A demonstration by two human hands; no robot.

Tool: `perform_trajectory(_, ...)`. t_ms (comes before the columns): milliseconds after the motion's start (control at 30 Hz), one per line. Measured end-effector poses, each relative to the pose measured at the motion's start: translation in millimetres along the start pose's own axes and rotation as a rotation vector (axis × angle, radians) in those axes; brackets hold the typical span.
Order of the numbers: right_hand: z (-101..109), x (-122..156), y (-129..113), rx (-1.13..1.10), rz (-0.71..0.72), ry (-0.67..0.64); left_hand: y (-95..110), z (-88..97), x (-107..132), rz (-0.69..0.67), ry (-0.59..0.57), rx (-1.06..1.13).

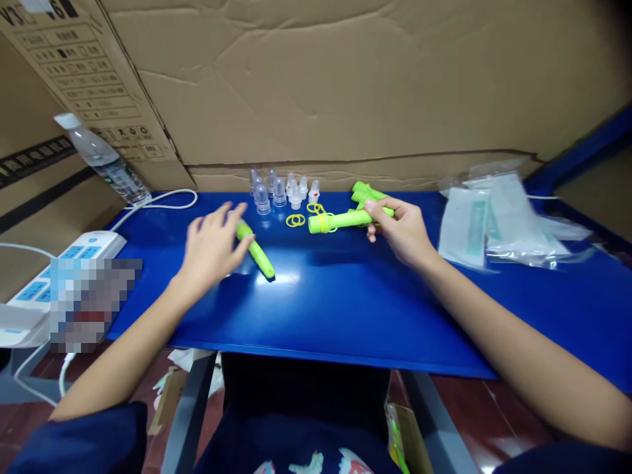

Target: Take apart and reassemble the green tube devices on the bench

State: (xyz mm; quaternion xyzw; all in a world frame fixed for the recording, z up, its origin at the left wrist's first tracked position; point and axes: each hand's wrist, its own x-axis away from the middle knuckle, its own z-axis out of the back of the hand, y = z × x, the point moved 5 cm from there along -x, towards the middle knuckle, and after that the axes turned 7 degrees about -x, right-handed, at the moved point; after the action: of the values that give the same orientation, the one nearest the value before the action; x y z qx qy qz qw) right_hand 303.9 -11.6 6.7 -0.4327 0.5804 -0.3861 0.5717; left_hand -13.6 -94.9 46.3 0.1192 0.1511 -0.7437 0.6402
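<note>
My left hand (210, 247) lies open on a green tube (255, 250); my right hand (399, 227) holds another green tube (336, 221) on the blue surface (345, 296).

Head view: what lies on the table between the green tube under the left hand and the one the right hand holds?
In the head view, yellow rings lie on the blue table between the two green tubes; clear caps stand farther back.
</note>
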Motion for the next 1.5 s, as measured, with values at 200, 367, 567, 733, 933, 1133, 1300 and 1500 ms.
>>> perform_trajectory(200,-22.7,19.9,-20.8,0.098,0.007,-0.141,-125.2,-20.2,75.1,0.495,0.171,-0.001)
perform_trajectory(367,-29.5,25.9,-26.8,0.122,0.029,-0.182,-139.5,-30.1,82.5,0.599,0.038,0.109)
perform_trajectory(567,-27.6,23.2,-22.6,0.102,0.031,-0.111,-31.5,10.1,28.8,0.247,0.098,0.142)
perform_trajectory(733,-24.5,21.9,-21.9,0.08,0.071,-0.04,58.4,0.0,-18.2,-0.097,-0.085,0.334)
perform_trajectory(933,-8.6,11.8,-25.2,0.079,0.09,0.048,94.0,-16.2,-71.5,-0.321,-0.102,0.685)
perform_trajectory(1133,5.0,-1.1,-17.8,0.044,0.063,0.071,99.9,-23.3,-90.0,-0.474,-0.257,0.874)
perform_trajectory(1300,5.8,-3.1,-12.3,0.026,0.071,0.075,99.1,-32.4,-90.2,-0.51,-0.286,0.838)
perform_trajectory(1500,-8.0,11.1,-21.0,0.12,0.089,0.083,88.7,-45.7,-96.0,-0.378,0.0,0.636)
